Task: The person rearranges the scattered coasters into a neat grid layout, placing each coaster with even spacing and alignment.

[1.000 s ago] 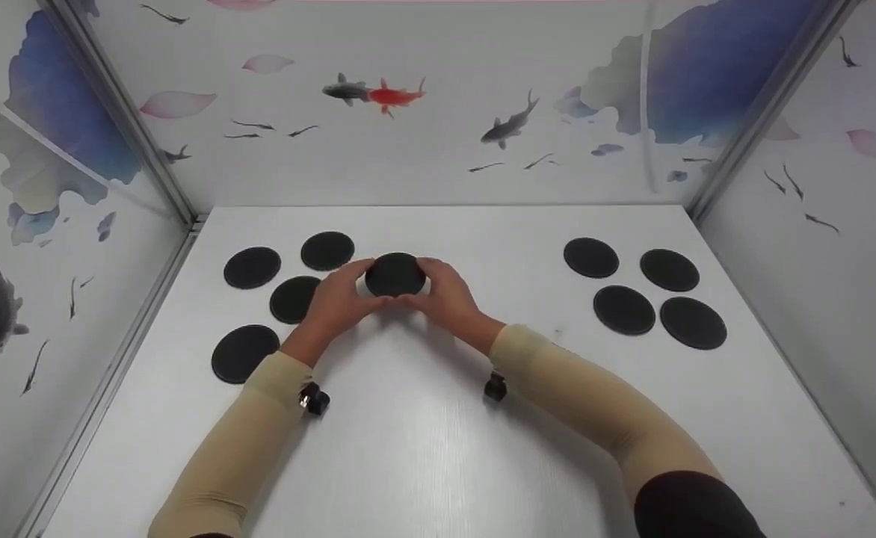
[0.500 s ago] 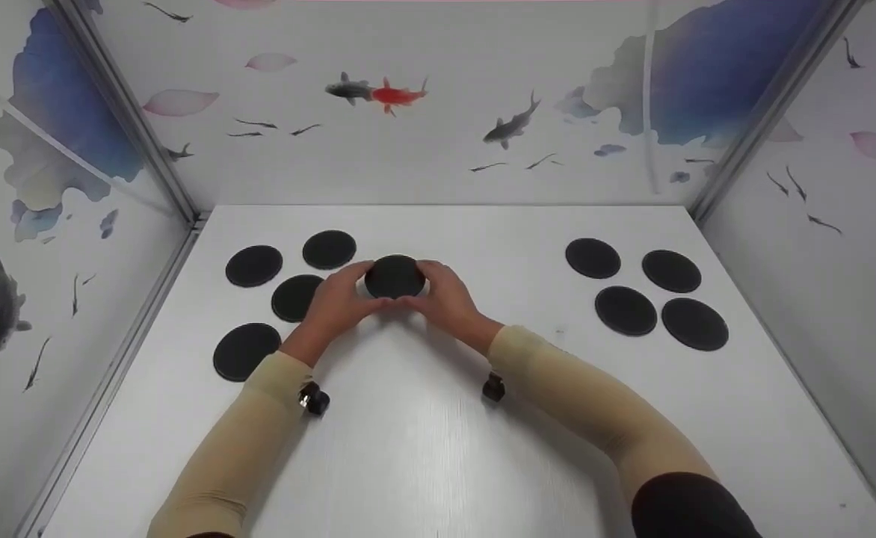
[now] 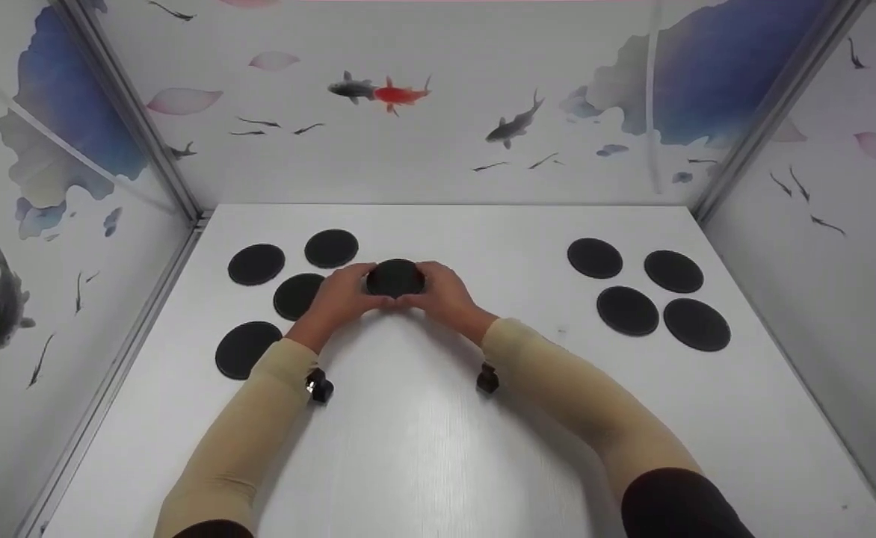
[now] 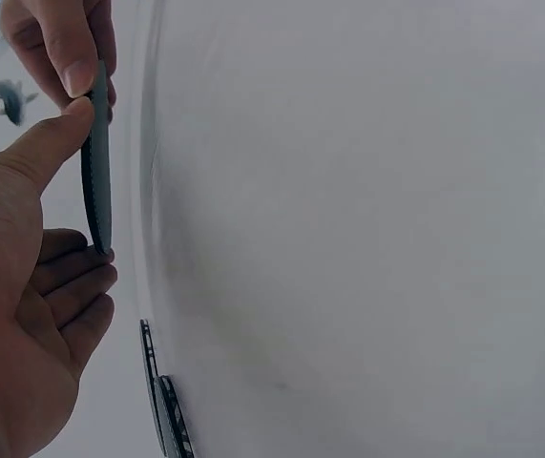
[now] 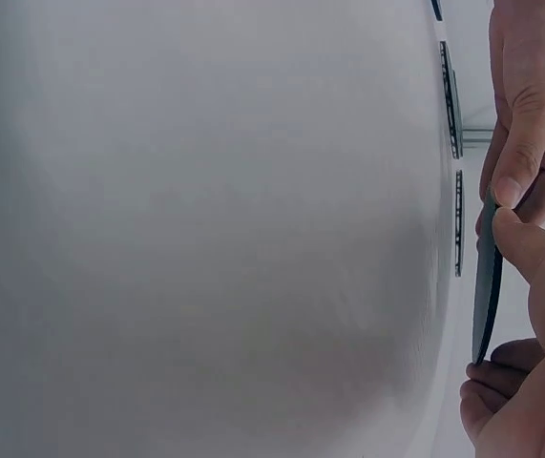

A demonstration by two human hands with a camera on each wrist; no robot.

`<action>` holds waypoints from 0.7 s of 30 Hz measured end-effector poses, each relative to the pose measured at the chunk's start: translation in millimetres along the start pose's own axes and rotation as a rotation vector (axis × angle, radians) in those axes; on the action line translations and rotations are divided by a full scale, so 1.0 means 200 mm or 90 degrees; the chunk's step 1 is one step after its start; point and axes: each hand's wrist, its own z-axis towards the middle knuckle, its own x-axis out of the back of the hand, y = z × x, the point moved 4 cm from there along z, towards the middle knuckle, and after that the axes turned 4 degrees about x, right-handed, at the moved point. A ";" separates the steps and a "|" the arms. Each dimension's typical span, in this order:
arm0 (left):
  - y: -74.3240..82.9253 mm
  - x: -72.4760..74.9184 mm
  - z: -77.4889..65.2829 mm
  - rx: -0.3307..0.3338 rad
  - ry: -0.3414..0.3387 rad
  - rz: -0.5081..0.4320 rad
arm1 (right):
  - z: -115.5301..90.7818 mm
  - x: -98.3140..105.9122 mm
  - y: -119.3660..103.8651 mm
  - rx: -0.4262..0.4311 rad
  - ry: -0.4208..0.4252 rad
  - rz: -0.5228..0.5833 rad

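A thin, round black coaster [image 3: 395, 278] is held between both hands near the far middle of the table. My left hand [image 3: 341, 295] pinches its left edge, and the right hand [image 3: 445, 294] pinches the opposite side. Both thumbs meet at the near rim. Seen edge-on in the left wrist view, the coaster [image 4: 100, 176] has a greyish underside and hangs just above the table top, with the left fingers [image 4: 81, 296] at its outer rim. The right wrist view shows the coaster [image 5: 486, 286] between the right thumb and fingertips.
Several matching black coasters lie flat at the left, one [image 3: 300, 297] partly behind the left hand. Several more, including one [image 3: 627, 311], lie at the right. The white table [image 3: 423, 433] is enclosed by fish-patterned panels, with a back wall [image 3: 438, 172] behind it.
The held coaster has dipped slightly and looks flatter from above. Both forearms have shifted a little inward, with the hands keeping their grip. The coasters on the table stay put.
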 end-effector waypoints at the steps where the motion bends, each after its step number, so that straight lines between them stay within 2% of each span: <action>1: 0.00 0.00 0.01 -0.002 -0.001 0.002 | 0.01 0.00 0.00 -0.001 -0.001 -0.003; 5: 0.00 -0.01 0.03 -0.008 -0.007 0.014 | 0.02 -0.01 0.02 -0.008 -0.011 -0.002; 12: 0.00 -0.03 0.06 -0.003 -0.009 0.035 | 0.05 -0.02 0.04 0.012 -0.013 -0.005; 21: 0.00 -0.05 0.09 0.010 -0.025 0.066 | 0.07 -0.04 0.04 -0.025 -0.040 -0.032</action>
